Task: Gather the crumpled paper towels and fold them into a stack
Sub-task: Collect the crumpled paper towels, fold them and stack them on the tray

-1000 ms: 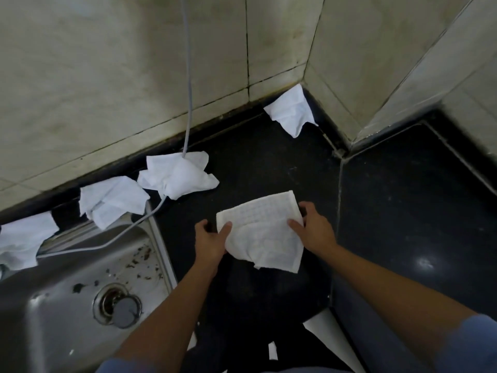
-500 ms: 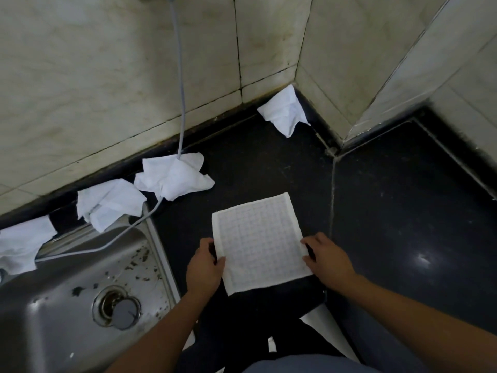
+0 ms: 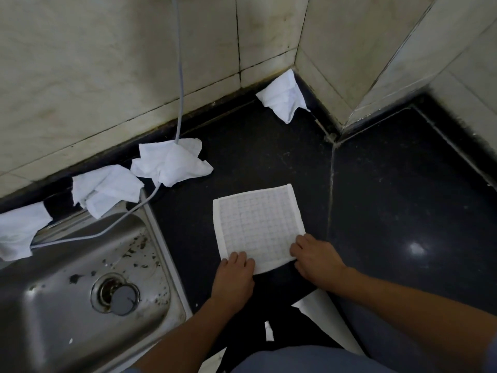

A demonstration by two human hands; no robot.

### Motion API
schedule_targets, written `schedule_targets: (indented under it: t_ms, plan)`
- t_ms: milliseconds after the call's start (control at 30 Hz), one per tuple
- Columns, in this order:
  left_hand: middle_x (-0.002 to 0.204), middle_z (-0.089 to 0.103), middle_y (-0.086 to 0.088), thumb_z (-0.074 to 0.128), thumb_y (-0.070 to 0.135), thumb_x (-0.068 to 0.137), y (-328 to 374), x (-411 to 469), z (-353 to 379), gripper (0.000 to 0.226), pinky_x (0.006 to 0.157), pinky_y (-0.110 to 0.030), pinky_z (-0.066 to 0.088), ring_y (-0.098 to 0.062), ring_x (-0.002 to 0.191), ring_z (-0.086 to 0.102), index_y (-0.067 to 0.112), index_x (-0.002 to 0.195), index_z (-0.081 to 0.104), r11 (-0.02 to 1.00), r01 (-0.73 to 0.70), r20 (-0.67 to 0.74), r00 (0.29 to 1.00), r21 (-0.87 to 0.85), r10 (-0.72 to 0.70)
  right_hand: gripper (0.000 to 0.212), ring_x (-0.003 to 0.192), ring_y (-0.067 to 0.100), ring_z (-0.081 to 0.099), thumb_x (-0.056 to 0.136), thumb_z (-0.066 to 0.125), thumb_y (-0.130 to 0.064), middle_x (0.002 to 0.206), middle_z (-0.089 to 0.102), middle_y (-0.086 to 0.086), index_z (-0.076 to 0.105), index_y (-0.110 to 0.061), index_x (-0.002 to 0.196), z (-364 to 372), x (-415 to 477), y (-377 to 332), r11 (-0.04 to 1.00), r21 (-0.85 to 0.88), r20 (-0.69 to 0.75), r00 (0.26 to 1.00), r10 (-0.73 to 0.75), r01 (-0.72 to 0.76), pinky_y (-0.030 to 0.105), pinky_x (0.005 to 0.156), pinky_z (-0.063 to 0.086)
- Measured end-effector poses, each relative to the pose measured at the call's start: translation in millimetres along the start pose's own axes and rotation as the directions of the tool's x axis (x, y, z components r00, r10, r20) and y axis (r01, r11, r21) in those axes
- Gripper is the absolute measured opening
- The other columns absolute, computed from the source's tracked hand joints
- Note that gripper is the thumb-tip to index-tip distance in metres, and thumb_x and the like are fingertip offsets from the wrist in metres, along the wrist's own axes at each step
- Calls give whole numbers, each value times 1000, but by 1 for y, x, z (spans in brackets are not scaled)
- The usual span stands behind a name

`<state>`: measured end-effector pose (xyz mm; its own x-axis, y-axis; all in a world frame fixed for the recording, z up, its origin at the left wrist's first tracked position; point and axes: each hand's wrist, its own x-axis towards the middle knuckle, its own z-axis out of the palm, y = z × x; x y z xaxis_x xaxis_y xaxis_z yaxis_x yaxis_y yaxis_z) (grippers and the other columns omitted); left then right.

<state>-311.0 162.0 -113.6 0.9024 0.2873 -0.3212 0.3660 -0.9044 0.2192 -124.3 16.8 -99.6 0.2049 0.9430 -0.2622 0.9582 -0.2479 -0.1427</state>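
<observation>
A white grid-patterned paper towel [image 3: 258, 224] lies spread flat on the black counter [image 3: 403, 184]. My left hand [image 3: 234, 275] rests on its near left corner, fingers pressing down on the sheet. My right hand [image 3: 314, 258] presses the near right corner. Several crumpled towels lie along the wall: one in the far corner [image 3: 283, 96], one under the cable [image 3: 172, 164], one at the sink's back edge [image 3: 106, 191], one at the far left [image 3: 18, 230].
A steel sink [image 3: 80, 292] with a drain plug [image 3: 121, 298] and dirt specks fills the lower left. A grey cable [image 3: 179, 76] hangs down the tiled wall into the sink. White paper scraps [image 3: 320, 313] lie near my body.
The towel was held up between both hands, then laid flat on the counter. My hands slid down from its sides to its near corners.
</observation>
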Motion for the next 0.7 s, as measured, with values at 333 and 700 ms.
schedule_targets:
  t_ms: [333, 700]
  plan:
    - [87, 64, 5, 58, 7, 82, -39, -31, -25, 13, 68, -14, 41, -7, 80, 59, 14, 90, 64, 886, 75, 139, 990, -457, -12, 20, 99, 16, 60, 87, 52, -26, 107, 63, -4, 65, -23, 102, -13, -19, 16, 944, 258, 398, 913, 92, -208, 29, 81, 45]
    - [64, 63, 1, 73, 6, 77, -87, 62, -68, 16, 68, -39, 57, -16, 60, 60, 17, 70, 65, 621, 362, 34, 880, -696, -474, 18, 78, 12, 58, 83, 72, -28, 84, 64, -4, 70, -17, 97, -39, 58, 62, 656, 544, 192, 839, 510, -523, 25, 69, 43]
